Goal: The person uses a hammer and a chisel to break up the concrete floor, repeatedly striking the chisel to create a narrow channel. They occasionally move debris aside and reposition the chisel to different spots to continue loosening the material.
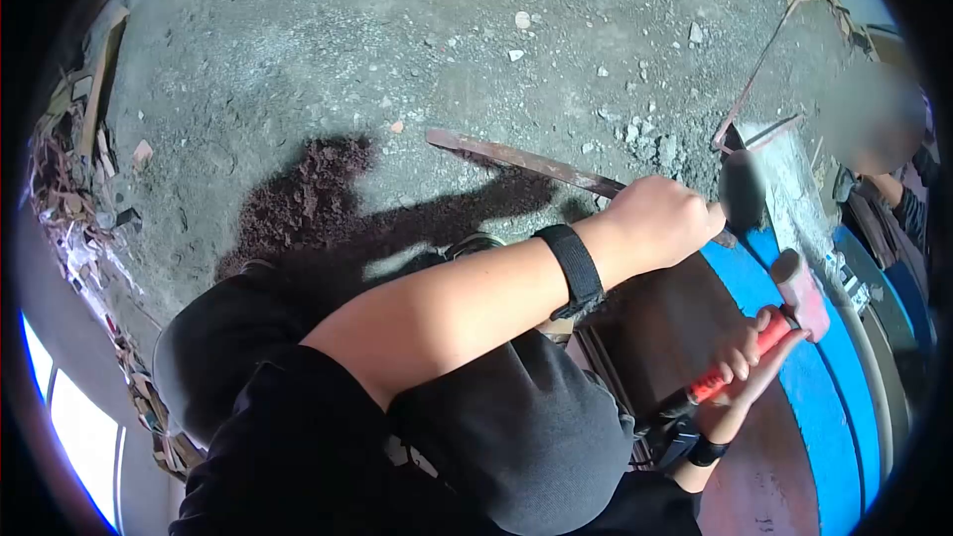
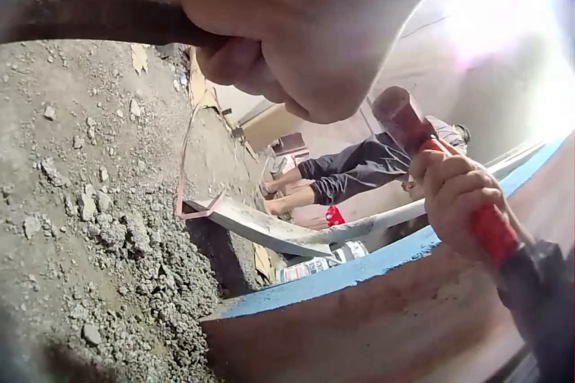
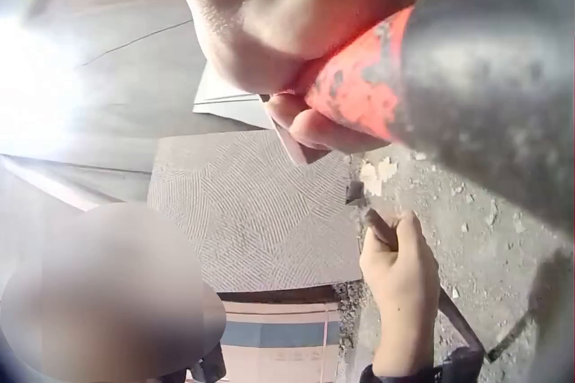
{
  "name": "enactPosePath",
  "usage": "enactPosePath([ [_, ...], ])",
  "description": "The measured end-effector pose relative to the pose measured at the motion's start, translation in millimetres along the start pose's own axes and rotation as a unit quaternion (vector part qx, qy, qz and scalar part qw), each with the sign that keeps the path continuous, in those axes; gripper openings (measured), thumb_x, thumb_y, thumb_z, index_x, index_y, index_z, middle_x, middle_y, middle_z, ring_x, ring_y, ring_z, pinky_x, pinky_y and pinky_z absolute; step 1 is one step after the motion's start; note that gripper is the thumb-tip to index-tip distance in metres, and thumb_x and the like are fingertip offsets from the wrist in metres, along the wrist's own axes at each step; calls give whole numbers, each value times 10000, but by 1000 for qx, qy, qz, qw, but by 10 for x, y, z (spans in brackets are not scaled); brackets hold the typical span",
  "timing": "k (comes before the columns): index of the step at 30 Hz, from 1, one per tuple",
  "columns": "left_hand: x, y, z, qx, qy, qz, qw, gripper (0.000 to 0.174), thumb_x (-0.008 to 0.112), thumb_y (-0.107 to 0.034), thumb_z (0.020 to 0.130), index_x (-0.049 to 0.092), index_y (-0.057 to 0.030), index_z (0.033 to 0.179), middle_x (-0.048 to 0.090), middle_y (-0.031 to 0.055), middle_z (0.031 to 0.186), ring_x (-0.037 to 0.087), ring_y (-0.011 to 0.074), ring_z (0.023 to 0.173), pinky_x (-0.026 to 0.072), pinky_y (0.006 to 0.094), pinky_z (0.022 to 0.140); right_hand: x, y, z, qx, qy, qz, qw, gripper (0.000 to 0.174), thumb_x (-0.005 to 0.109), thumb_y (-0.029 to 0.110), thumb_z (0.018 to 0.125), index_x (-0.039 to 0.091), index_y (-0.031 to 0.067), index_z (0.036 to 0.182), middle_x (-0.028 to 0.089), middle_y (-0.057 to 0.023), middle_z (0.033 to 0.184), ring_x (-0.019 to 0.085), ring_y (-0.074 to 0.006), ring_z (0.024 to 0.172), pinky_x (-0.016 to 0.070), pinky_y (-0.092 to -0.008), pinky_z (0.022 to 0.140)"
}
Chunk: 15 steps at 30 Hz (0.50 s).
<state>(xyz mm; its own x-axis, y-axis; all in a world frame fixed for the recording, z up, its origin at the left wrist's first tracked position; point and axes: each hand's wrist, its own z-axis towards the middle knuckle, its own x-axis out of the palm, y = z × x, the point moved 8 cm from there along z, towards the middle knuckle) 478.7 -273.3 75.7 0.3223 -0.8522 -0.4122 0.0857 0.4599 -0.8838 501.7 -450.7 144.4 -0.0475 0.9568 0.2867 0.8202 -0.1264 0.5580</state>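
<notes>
My left hand (image 1: 663, 223), with a black band at the wrist, grips a long flat metal bar (image 1: 526, 164) in a fist. One end of the bar reaches out low over the rubble floor; a short stub shows past the fist. In the left wrist view the bar (image 2: 99, 17) runs off to the left. My right hand (image 1: 740, 367) grips a hammer (image 1: 802, 293) by its red and black handle, its blocky head up beyond the fingers near the blue edge. In the right wrist view the handle (image 3: 359, 78) fills the upper right, hiding the hammer's head.
A brown panel (image 1: 764, 476) with a blue edge (image 1: 829, 407) stands under the right hand. Loose rubble (image 2: 135, 257) covers the concrete floor (image 1: 298, 40). Another person (image 2: 377, 167) is close by on the far side. Broken scraps (image 1: 74, 189) lie along the left wall.
</notes>
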Motion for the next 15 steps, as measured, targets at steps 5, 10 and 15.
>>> enactPosePath([
  [5, 36, 101, 66, -22, 13, 13, 1000, 80, 539, -134, 713, 520, -64, 677, 571, 113, 564, 614, 277, 529, 490, 384, 444, -27, -139, 130, 52, -156, -160, 973, 579, 307, 671, 835, 462, 112, 845, 289, 42, 455, 207, -58, 291, 216, -198, 257],
  [10, 134, 142, 71, -30, 42, 19, 998, 90, 527, -144, 737, 532, -62, 702, 583, 113, 588, 621, 283, 557, 496, 388, 460, -4, 230, 228, -66, 0, -67, 996, 614, 301, 679, 832, 444, 82, 843, 278, 40, 460, 198, -55, 305, 170, -207, 256],
  [15, 279, 107, -55, -16, 50, 17, 998, 72, 506, -133, 747, 508, -63, 730, 580, 113, 595, 623, 274, 556, 496, 384, 451, -62, -44, 127, 73, -173, -252, 950, 625, 281, 718, 809, 459, 119, 826, 283, 45, 460, 222, -67, 318, 203, -209, 289],
])
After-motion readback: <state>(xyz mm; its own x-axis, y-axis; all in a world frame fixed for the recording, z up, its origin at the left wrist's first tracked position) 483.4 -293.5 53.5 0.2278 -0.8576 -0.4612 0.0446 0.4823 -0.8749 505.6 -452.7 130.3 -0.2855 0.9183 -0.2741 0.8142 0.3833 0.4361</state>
